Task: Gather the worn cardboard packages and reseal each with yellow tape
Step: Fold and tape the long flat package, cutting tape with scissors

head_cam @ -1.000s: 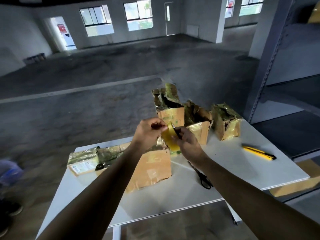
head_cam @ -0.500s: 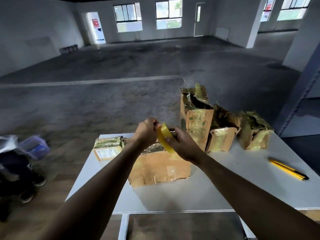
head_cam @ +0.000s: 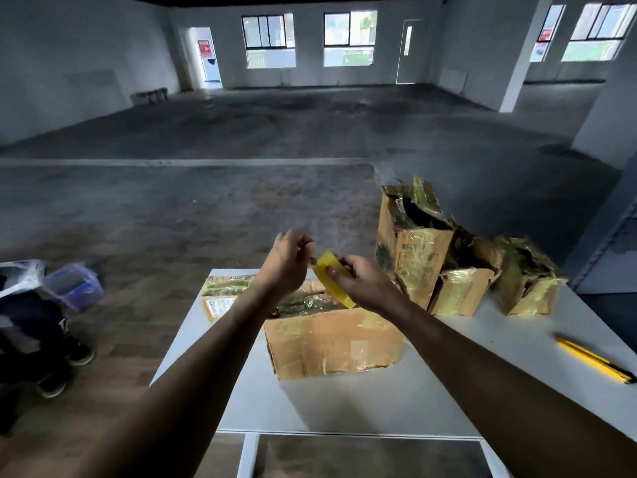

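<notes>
The right hand (head_cam: 362, 284) has its grip closed round a yellow tape roll (head_cam: 332, 281) above the big box (head_cam: 331, 343) at mid-table (head_cam: 344, 401). The left hand (head_cam: 289, 262) curls beside the tape; whether its grip holds anything cannot be told. Three torn boxes (head_cam: 413, 250) stand open along the far right edge, their insides dark.

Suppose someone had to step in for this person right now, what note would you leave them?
Right hand grips the yellow tape roll; left hand hovers at its edge, fingers curled, grip unclear.
Five packages sit on the table: big box under the hands, flat package beyond it, three torn boxes at right. Yellow knife lies near right.
Gathering looks done; no strip pulled yet; all resealing seems left.
</notes>
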`<control>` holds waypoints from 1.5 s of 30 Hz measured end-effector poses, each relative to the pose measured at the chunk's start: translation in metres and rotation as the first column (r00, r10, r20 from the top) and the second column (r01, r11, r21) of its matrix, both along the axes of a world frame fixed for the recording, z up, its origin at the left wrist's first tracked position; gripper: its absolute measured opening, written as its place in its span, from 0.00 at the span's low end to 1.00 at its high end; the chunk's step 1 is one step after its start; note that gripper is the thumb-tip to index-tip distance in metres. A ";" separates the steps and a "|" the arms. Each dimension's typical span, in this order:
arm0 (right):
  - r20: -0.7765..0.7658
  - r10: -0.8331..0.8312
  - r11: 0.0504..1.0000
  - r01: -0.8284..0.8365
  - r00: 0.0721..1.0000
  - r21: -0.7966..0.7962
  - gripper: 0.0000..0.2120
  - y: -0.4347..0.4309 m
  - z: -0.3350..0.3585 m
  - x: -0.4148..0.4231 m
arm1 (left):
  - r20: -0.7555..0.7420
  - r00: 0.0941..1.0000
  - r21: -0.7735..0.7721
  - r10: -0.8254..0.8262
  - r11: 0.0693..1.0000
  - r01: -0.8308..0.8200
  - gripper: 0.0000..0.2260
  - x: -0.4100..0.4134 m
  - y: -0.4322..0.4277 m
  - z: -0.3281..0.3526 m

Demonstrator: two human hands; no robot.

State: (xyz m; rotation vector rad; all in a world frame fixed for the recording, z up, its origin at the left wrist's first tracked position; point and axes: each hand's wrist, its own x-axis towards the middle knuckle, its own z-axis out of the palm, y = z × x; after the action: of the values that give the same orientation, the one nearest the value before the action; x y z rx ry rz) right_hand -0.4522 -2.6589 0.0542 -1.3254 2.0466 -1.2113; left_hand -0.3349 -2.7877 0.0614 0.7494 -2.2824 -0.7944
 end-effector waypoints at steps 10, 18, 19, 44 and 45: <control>0.061 0.031 0.997 -0.026 0.998 -0.069 0.08 -0.024 -0.004 0.013 | -0.009 0.994 0.090 0.108 0.990 -0.107 0.03 0.011 -0.031 -0.005; -0.142 0.103 0.995 -0.100 0.985 0.025 0.15 -0.042 -0.004 0.008 | -0.056 0.958 0.279 0.280 0.926 -0.255 0.08 0.025 -0.053 -0.018; -0.216 0.086 0.995 -0.074 0.972 0.064 0.17 -0.048 -0.006 0.005 | -0.049 0.946 0.281 0.321 0.913 -0.295 0.08 0.028 -0.057 -0.018; -0.292 -0.075 0.982 0.122 0.954 0.147 0.29 -0.087 -0.023 -0.012 | 0.188 0.851 0.712 0.491 0.529 -0.462 0.10 0.074 -0.088 -0.155; -0.289 -0.073 0.981 0.121 0.955 0.154 0.28 -0.087 -0.024 -0.013 | 0.197 0.852 0.707 0.485 0.531 -0.466 0.10 0.072 -0.087 -0.156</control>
State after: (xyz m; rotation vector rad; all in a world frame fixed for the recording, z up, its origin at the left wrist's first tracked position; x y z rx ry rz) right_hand -0.4650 -2.7461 0.0298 -1.3939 2.3806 -0.9012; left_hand -0.2627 -2.8744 -0.0948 1.6353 -1.5107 -1.4438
